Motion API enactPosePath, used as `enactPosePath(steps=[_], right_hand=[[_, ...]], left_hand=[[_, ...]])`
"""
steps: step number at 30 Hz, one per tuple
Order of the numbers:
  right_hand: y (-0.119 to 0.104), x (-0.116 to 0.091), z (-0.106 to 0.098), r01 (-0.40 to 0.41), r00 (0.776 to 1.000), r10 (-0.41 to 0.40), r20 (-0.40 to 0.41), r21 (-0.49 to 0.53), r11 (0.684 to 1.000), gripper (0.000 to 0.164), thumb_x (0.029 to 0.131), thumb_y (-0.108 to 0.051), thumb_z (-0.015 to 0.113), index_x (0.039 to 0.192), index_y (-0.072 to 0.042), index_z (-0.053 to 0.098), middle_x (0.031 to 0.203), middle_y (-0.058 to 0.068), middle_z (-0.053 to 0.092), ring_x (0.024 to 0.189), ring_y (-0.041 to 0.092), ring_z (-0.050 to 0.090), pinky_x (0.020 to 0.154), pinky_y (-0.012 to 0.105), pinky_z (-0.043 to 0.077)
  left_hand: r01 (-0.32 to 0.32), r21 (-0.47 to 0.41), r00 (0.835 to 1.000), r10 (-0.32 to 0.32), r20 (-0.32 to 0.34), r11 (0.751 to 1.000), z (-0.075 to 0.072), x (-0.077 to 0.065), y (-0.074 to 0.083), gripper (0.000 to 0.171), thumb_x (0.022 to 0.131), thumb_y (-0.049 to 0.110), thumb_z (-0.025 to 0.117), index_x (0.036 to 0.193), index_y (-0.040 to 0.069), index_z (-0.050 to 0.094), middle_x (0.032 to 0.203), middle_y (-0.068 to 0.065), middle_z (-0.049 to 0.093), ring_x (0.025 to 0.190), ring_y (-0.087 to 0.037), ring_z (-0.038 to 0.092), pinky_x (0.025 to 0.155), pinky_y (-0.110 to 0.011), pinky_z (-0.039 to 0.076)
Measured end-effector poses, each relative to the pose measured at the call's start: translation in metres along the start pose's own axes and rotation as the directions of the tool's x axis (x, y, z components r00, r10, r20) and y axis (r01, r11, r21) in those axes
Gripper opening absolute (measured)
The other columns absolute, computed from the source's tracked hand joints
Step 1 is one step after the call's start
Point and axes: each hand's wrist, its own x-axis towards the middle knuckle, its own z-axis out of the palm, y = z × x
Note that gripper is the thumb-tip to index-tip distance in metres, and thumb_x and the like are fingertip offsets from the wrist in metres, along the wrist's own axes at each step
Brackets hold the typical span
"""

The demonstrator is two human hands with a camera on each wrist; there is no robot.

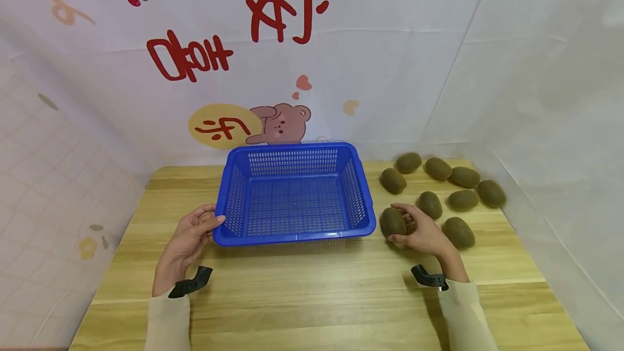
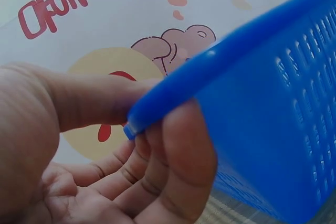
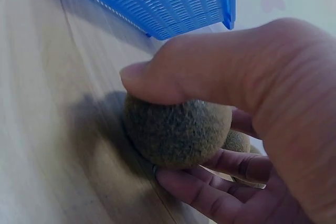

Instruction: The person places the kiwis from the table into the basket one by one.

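A blue plastic basket point(image 1: 294, 205) with slotted walls stands in the middle of the table, and nothing lies in it. My left hand point(image 1: 192, 234) pinches its left rim; in the left wrist view the thumb is over the rim point(image 2: 210, 66) and the fingers curl beneath. To the right of the basket, my right hand point(image 1: 419, 230) grips a brown kiwi point(image 1: 392, 223) between thumb and fingers. The right wrist view has this kiwi point(image 3: 176, 129) close to the wooden surface; whether it touches cannot be told.
Several more kiwis lie loose at the right, among them one point(image 1: 458, 233) beside my right wrist and one point(image 1: 429, 205) just behind my right hand. A printed white cloth point(image 1: 390, 69) hangs behind the wooden table point(image 1: 302, 297) and along both sides.
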Motion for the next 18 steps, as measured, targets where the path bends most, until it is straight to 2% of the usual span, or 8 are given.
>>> enactPosePath(steps=[8, 13, 18], right_hand=[[-0.007, 0.003, 0.002, -0.001, 0.999, 0.004, -0.042, 0.072, 0.997, 0.084, 0.080, -0.030, 0.090, 0.150, -0.015, 0.048, 0.145, 0.013, 0.054, 0.114, 0.035, 0.060, 0.091, 0.045, 0.059], [-0.014, 0.000, -0.008, -0.007, 0.991, 0.019, -0.135, 0.089, 0.996, 0.084, 0.080, -0.027, 0.090, 0.151, -0.014, 0.047, 0.141, 0.014, 0.054, 0.114, 0.035, 0.061, 0.089, 0.043, 0.061], [-0.018, -0.003, -0.015, 0.014, 0.981, 0.006, -0.196, 0.100, 0.995, 0.085, 0.082, -0.024, 0.089, 0.154, -0.016, 0.045, 0.137, 0.012, 0.057, 0.112, 0.026, 0.060, 0.092, 0.044, 0.059]], left_hand=[[0.004, 0.022, 1.000, -0.004, -0.024, 1.000, -0.002, -0.008, 0.003, 0.025, 0.102, -0.001, 0.058, 0.125, 0.005, 0.049, 0.106, -0.001, 0.078, 0.090, -0.015, 0.077, 0.073, -0.028, 0.065], [0.022, 0.044, 1.000, -0.021, -0.011, 0.999, 0.003, -0.006, 0.003, 0.025, 0.103, 0.002, 0.058, 0.127, 0.005, 0.048, 0.106, -0.001, 0.078, 0.090, -0.015, 0.077, 0.072, -0.026, 0.065], [0.024, 0.050, 1.000, -0.023, -0.009, 0.998, 0.005, -0.003, 0.003, 0.024, 0.104, 0.002, 0.057, 0.126, 0.005, 0.048, 0.106, -0.001, 0.078, 0.090, -0.015, 0.077, 0.071, -0.026, 0.065]])
